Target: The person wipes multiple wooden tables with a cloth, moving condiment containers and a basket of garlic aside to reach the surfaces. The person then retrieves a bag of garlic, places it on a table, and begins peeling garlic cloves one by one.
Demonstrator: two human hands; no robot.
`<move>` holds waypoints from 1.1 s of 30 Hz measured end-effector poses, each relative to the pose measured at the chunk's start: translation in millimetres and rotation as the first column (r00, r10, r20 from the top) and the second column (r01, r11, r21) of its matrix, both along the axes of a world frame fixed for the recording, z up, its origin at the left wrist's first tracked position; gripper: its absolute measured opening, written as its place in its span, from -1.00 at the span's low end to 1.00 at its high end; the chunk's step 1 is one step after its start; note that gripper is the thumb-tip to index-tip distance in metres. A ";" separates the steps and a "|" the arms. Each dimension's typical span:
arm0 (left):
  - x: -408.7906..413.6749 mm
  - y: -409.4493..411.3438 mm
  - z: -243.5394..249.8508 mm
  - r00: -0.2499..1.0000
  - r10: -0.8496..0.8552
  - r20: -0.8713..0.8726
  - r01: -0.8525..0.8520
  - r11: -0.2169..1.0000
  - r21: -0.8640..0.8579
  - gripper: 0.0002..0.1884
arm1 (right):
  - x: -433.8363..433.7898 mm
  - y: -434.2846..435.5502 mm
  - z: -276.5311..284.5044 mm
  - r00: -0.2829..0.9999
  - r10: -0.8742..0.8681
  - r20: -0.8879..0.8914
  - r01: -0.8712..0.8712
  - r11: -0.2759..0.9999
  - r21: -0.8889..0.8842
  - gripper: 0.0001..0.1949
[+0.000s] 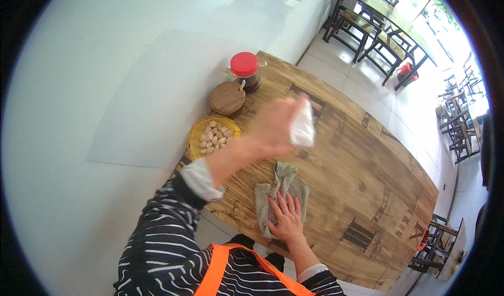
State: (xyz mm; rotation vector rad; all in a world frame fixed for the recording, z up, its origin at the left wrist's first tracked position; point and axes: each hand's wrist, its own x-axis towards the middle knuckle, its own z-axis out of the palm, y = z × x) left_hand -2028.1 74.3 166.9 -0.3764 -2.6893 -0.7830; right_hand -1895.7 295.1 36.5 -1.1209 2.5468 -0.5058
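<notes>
My left hand [271, 126] is raised above the table and blurred by motion. It grips a white object [303, 124], too blurred to name exactly. Below and to the right, my right hand [287, 221] lies flat, fingers spread, on a crumpled grey-green cloth [263, 205]. The cloth rests on the wooden tabletop [354, 170] near its front edge. Beside my left wrist, a yellow woven basket [193, 138] holds several garlic cloves [214, 135], partly hidden by my forearm.
Against the white wall [138, 111] stand a pot with a round brown lid [227, 98], a white spoon handle sticking out, and a red-lidded jar [244, 64]. Beyond the table are wooden stools [356, 20], another long table [378, 2] and a red bucket [407, 72] on the tiled floor.
</notes>
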 end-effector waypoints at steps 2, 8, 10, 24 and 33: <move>5.4 -54.3 20.6 0.979 0.032 -0.203 -0.020 0.998 0.062 -0.03 | -0.6 -1.9 3.5 1.000 -0.008 0.021 0.007 1.000 0.028 -0.35; -40.2 -171.6 52.3 0.993 0.105 0.044 -0.089 0.958 -0.271 0.05 | 2.1 -4.9 3.5 0.999 0.022 -0.024 -0.021 0.999 0.029 -0.35; -59.1 -173.9 52.1 0.975 0.162 0.150 -0.064 0.859 -0.508 0.07 | 0.8 -2.4 4.4 1.000 0.013 -0.003 -0.013 0.998 0.054 -0.34; 135.0 -109.8 -44.1 0.974 0.148 -0.174 -0.162 0.985 -0.067 -0.47 | -110.3 -112.0 6.5 0.989 -0.078 -0.128 0.093 0.989 0.116 -0.23; 242.0 -79.0 -175.7 0.783 0.612 0.113 -0.623 0.772 0.131 -0.35 | -298.0 -202.5 -37.2 0.916 -0.196 -0.350 0.192 0.980 -0.048 -0.43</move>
